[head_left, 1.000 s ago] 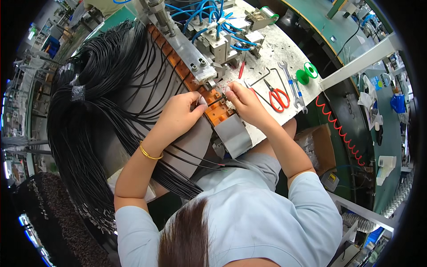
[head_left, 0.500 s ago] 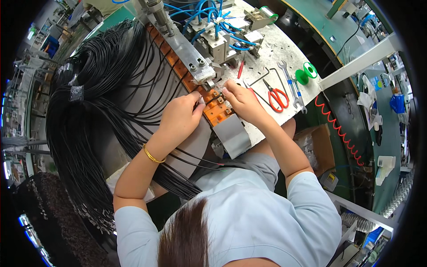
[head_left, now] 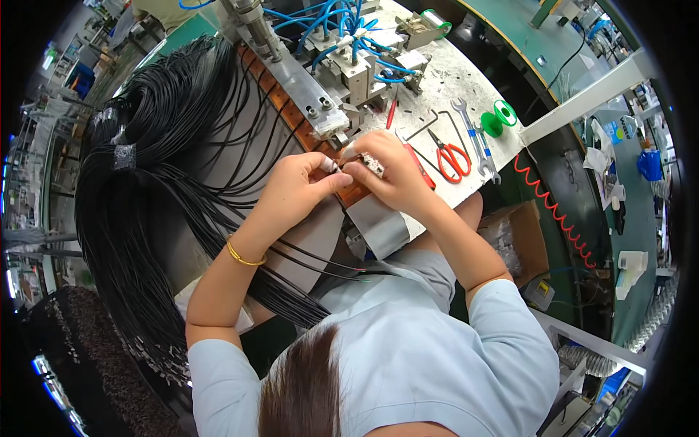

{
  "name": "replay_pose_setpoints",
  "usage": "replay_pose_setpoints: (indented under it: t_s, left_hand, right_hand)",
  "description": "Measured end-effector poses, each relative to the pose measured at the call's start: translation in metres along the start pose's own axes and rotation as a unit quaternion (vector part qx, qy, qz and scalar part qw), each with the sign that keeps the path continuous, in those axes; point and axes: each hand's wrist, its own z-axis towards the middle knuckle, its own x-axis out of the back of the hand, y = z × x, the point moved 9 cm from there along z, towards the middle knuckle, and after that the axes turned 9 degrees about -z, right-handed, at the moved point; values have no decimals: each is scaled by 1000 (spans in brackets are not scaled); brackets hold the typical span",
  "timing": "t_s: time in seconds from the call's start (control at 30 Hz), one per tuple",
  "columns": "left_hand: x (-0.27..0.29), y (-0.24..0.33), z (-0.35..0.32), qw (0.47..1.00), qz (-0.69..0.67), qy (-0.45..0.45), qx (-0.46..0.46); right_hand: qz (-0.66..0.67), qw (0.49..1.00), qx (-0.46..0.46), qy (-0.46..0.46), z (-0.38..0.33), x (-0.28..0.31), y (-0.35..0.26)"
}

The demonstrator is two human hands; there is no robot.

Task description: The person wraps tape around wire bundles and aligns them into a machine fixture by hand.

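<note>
My left hand point(head_left: 295, 191) and my right hand point(head_left: 397, 175) meet over the near part of a long orange fixture rail point(head_left: 271, 87). Thumb and fingers of each are pinched together, and their tips nearly touch. White coverings wrap some fingertips. Whatever lies between the fingers is too small and hidden to name. Just beyond them sits the metal press arm point(head_left: 309, 105) of a machine. Black cables point(head_left: 255, 162) run from a large bundle on the left toward the rail. A grey metal plate point(head_left: 380, 222) lies at the rail's near end.
Right of my hands, red-handled scissors point(head_left: 455, 162), wrenches point(head_left: 477, 138), hex keys point(head_left: 444, 120) and a green spool point(head_left: 499, 120) lie on the white table point(head_left: 473, 80). Blue air tubes point(head_left: 357, 33) top the machine. A red coiled hose point(head_left: 557, 211) hangs at the right.
My right hand has shifted left and turned inward, its fingertips now beside my left hand's. My left thumb and fingers have moved slightly right. The orange blocks seen between them are now mostly covered.
</note>
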Motion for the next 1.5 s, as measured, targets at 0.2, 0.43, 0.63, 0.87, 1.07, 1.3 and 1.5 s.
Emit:
replay_pose_setpoints:
  t_s: [0.2, 0.43, 0.63, 0.87, 1.07, 1.3, 1.5]
  left_hand:
    - [-3, -8, 2, 996, -66, -47, 32]
    - [-3, -12, 4, 995, -103, -11, -16]
    - [-2, -11, 0, 999, 20, 17, 31]
    - [-2, -11, 1, 999, -52, -5, 5]
    - [-9, -3, 0, 996, -81, -17, -14]
    - [17, -5, 2, 996, -49, 75, -19]
    - [7, -13, 3, 999, -39, 32, 9]
  right_hand:
    - [105, 992, -49, -56, -3, -1, 2]
    - [91, 994, -28, -54, 0, 3, -12]
    - [-33, 999, 32, -14, -3, 5, -27]
    - [-68, 998, 3, -5, -3, 12, -12]
    - [138, 984, -109, -39, -8, -3, 9]
    - [11, 985, -155, -69, -13, -9, 47]
    - [92, 971, -199, -91, -25, -30, 78]
